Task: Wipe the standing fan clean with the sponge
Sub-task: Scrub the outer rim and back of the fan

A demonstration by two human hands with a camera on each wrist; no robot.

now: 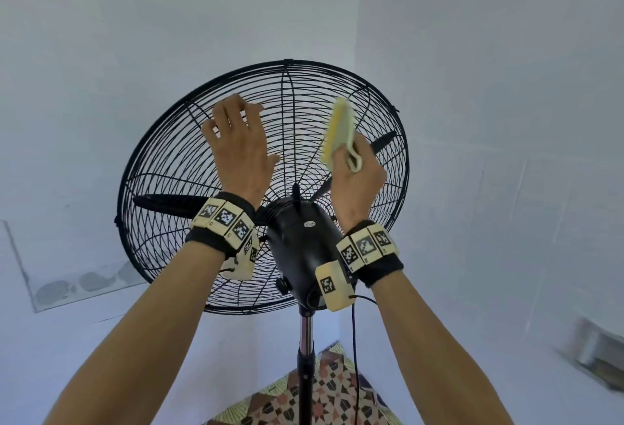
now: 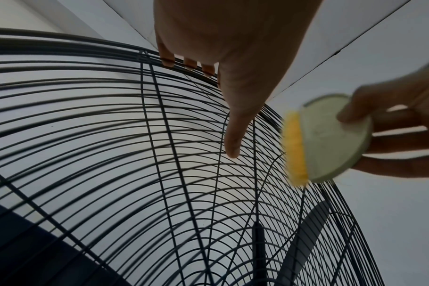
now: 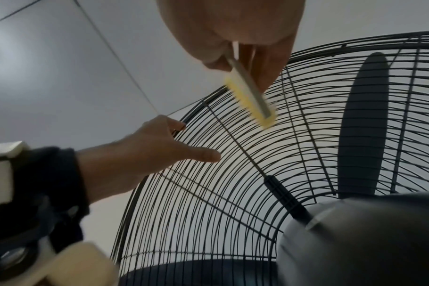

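Note:
The standing fan is seen from behind, its black wire grille around dark blades and a black motor housing. My left hand lies on the upper left of the grille with fingers spread and thumb out. In the left wrist view its fingertips touch the wires near the rim. My right hand grips a yellow and pale green sponge at the upper right of the grille. The sponge is blurred, yellow side toward the wires; whether it touches them I cannot tell.
A chrome and black pole carries the fan head, with a black cord hanging beside it. Patterned floor shows below. Pale walls meet in a corner right behind the fan. The housing sits just under my right wrist.

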